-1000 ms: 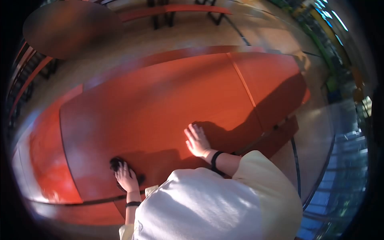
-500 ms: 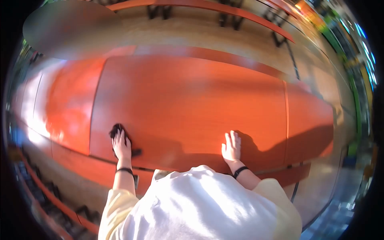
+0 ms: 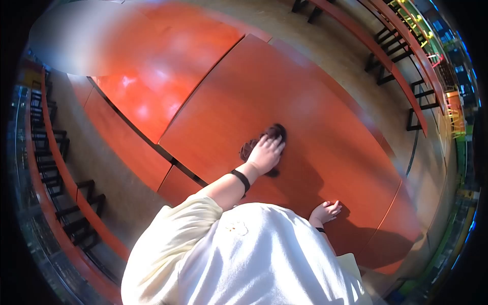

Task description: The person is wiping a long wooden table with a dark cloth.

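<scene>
My left hand [image 3: 266, 154] presses a dark brown cloth [image 3: 249, 149] against the orange-red table [image 3: 239, 91], with its fingers bent over it. Bunched folds of the cloth show beyond the fingertips and beside the palm. Close to my body, my right hand [image 3: 326, 212] leans on the tabletop near its edge, with fingers apart, slightly bent and nothing in them. A dark band circles each wrist.
A second tabletop section [image 3: 152, 86] adjoins at the upper left, across a dark seam. A bench [image 3: 124, 134] runs along the near left side. More benches [image 3: 371, 40] with black legs stand at the upper right.
My left hand has slid the cloth to the right and farther onto the tabletop. My right hand stays on the table, its fingers now more bent. The view has turned.
</scene>
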Demonstrator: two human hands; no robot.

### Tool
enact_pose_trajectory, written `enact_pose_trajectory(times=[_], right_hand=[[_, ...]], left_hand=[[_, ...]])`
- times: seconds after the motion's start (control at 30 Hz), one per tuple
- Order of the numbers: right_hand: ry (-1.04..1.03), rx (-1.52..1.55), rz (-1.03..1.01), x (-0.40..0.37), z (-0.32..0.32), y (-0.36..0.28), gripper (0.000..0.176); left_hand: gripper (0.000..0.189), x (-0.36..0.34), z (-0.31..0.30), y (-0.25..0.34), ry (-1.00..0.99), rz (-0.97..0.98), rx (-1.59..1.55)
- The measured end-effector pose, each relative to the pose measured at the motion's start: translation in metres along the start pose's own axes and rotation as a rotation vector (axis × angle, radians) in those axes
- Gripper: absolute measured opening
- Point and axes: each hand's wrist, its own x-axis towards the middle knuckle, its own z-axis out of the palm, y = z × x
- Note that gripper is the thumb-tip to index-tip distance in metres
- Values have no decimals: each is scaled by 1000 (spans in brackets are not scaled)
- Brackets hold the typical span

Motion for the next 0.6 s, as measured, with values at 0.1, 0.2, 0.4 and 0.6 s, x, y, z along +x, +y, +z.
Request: enact_pose_trajectory(times=[0.1, 0.2, 0.4, 0.6], right_hand=[[-11, -46, 22, 3, 10, 11, 50], [-13, -50, 38, 1, 2, 3, 50], [74, -70, -18, 4, 17, 19, 48], [-7, -89, 32, 4, -1, 3, 48]], left_hand=[[49, -41, -28, -50, -64, 39, -140], [48, -86, -75, -138, 33, -314, -26], [44, -91, -59, -228, 213, -834, 272], [42, 19, -7, -107, 148, -318, 67]])
